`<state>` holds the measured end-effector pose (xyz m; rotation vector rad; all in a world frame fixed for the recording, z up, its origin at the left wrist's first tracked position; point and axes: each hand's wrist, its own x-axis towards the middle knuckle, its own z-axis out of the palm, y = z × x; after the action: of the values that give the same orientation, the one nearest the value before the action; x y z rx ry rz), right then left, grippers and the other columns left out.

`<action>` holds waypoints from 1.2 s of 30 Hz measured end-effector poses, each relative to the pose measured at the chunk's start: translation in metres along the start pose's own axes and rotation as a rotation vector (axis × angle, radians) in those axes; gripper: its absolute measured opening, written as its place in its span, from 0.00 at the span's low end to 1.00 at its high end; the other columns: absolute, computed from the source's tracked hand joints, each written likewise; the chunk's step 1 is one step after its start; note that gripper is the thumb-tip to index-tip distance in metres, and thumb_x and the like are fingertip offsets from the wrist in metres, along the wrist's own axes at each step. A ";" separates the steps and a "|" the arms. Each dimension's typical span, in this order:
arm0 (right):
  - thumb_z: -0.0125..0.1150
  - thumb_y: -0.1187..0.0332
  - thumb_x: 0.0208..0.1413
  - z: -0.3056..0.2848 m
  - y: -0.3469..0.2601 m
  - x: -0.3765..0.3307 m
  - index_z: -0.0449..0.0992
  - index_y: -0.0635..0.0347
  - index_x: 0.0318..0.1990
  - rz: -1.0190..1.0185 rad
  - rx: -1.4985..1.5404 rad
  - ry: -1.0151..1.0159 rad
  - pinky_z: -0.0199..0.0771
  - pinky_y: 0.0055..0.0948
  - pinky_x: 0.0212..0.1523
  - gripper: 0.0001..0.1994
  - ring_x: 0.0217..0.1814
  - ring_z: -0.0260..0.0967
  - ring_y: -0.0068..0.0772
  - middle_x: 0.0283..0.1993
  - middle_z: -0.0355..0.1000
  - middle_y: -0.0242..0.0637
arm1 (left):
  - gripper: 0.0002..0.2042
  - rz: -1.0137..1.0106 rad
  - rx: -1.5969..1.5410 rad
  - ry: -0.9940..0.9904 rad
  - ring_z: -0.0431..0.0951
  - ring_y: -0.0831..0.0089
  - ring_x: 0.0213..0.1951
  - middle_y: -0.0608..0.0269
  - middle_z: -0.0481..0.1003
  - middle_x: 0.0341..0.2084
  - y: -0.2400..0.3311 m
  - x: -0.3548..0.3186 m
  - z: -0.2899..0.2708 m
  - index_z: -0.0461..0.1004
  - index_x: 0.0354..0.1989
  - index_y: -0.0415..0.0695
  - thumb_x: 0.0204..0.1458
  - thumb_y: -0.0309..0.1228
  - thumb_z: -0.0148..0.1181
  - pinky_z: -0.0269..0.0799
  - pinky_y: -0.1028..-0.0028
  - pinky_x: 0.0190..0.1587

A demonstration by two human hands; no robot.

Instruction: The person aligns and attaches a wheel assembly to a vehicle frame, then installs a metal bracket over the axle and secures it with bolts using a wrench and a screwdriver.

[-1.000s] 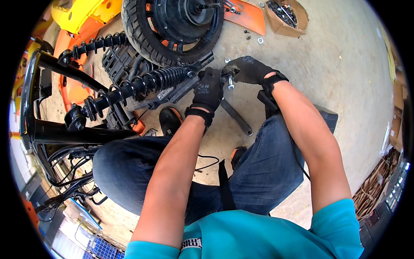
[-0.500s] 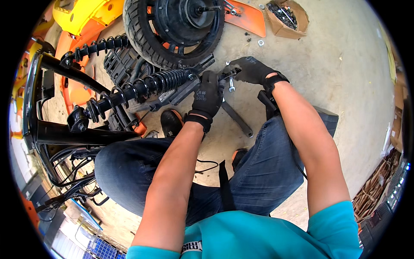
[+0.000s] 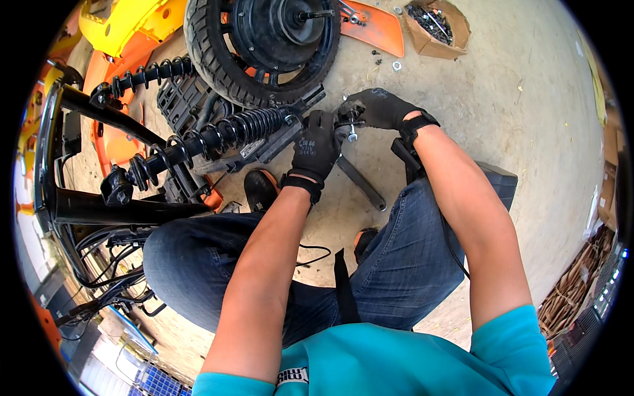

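1. Coil shock absorber (image 3: pixel 218 135) lies on the concrete floor (image 3: pixel 502 105), left hand (image 3: pixel 316 146) clamped on its end.
2. Right hand (image 3: pixel 378 109) pinches a bolt (image 3: pixel 352 125) there.
3. Cardboard box (image 3: pixel 436 26) beyond the wheel (image 3: pixel 261 46) holds dark small hardware.

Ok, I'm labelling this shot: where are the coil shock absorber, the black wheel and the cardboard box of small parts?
coil shock absorber (image 3: pixel 218 137), head view, middle of the black spring.
black wheel (image 3: pixel 264 39), head view, on the hub.
cardboard box (image 3: pixel 422 41), head view, on its near wall.
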<state>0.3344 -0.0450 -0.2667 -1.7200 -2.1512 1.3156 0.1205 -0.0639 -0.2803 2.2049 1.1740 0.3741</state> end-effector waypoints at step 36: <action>0.58 0.62 0.54 0.048 -0.058 -0.002 0.78 0.63 0.50 0.418 -0.168 -0.067 0.76 0.41 0.49 0.19 0.50 0.77 0.49 0.48 0.77 0.50 | 0.25 -0.058 0.021 -0.002 0.77 0.40 0.41 0.41 0.68 0.48 -0.008 -0.002 0.001 0.60 0.55 0.42 0.47 0.18 0.56 0.72 0.51 0.40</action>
<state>0.2653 -0.0734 -0.2575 -2.3220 -2.0617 1.3208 0.1144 -0.0621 -0.2862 2.1835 1.2429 0.3376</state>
